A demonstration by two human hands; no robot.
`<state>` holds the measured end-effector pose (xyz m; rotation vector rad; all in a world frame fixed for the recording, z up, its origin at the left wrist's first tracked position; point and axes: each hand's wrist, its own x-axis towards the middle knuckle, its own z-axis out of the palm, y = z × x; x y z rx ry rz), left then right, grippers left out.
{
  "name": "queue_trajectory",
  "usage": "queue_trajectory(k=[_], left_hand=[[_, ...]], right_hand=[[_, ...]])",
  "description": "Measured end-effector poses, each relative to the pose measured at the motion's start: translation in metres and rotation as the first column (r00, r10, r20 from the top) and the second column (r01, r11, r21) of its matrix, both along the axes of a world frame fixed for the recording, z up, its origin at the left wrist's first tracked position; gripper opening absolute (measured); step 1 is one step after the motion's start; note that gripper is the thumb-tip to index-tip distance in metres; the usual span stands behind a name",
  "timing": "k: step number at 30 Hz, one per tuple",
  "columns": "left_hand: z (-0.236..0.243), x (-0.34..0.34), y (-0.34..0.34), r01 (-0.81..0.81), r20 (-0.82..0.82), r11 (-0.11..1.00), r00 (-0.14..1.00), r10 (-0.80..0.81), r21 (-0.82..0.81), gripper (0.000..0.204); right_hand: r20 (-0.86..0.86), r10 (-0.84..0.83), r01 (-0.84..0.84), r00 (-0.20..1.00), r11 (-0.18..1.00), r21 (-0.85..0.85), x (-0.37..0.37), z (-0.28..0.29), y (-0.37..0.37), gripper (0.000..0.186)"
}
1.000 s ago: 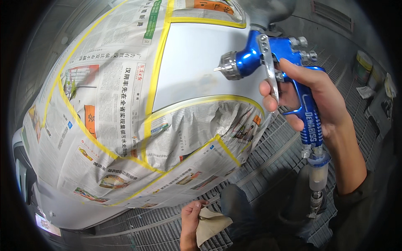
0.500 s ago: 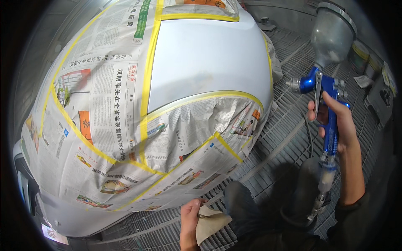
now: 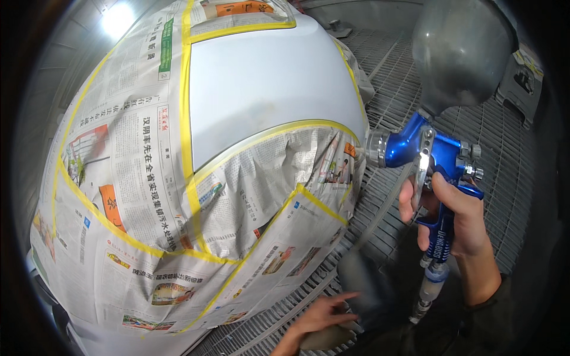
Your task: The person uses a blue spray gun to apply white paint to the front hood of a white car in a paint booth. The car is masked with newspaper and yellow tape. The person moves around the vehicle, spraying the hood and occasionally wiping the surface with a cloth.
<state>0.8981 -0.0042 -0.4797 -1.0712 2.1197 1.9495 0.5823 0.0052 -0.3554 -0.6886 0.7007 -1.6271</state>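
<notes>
Several newspaper sheets, edged with yellow tape, surround a bare white panel. The left hand lies over a beige cloth, its grip unclear. Right of the panel, a blue spray gun points left, long axis nearly upright, cup uppermost, the right hand wrapped around its handle, above grated flooring.

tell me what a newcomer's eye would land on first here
Probably the shiny blue spray gun at the right, gripped in the person's right hand, with a bulky grey cup on top. Next might come the smooth, uncovered white panel at upper centre, edged with yellow tape and newspaper that spreads to the left and below. A bright light also glares at the upper left.
</notes>
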Motion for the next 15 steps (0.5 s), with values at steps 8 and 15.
queue_trajectory(k=[8,15], left_hand=[[-0.115,-0.077,0.073,0.268,-0.337,0.945,0.921,-0.194,0.188,0.034],[-0.073,-0.007,0.018,-0.137,0.044,0.816,0.980,0.195,-0.562,0.026]], right_hand=[[-0.040,-0.147,0.146,0.988,0.989,-0.022,0.027,0.054,0.003,0.050],[-0.174,-0.568,0.482,0.805,0.796,-0.366,-0.035,0.076,0.027,0.043]])
